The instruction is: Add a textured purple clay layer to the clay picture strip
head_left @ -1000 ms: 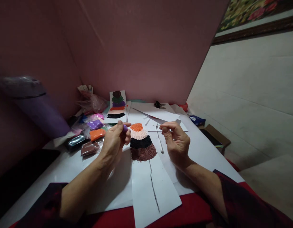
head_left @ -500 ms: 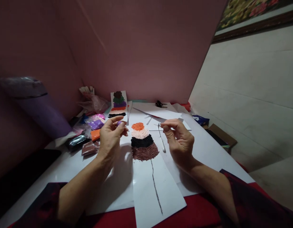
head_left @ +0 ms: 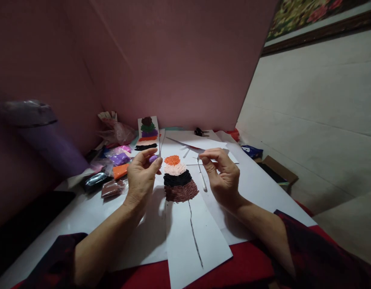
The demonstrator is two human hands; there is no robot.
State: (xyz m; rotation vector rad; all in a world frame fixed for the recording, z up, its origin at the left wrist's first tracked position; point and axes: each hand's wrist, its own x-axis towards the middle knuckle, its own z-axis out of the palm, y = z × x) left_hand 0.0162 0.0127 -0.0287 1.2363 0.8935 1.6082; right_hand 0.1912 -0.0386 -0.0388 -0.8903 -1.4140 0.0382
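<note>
The left hand (head_left: 141,176) pinches a small purple clay lump (head_left: 153,158) between thumb and fingers, just left of the clay flower (head_left: 178,178) on the white paper strip (head_left: 191,237). The right hand (head_left: 223,176) is closed on a thin tool (head_left: 200,170). Brown, black, pink and orange bands are laid; the finished sample card (head_left: 147,134) adds purple, green and a dark top.

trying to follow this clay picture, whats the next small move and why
Probably pinch a small bit off the purple clay in the left hand with the right hand: the clay flower ends at orange, while the finished sample card shows purple next.
</note>
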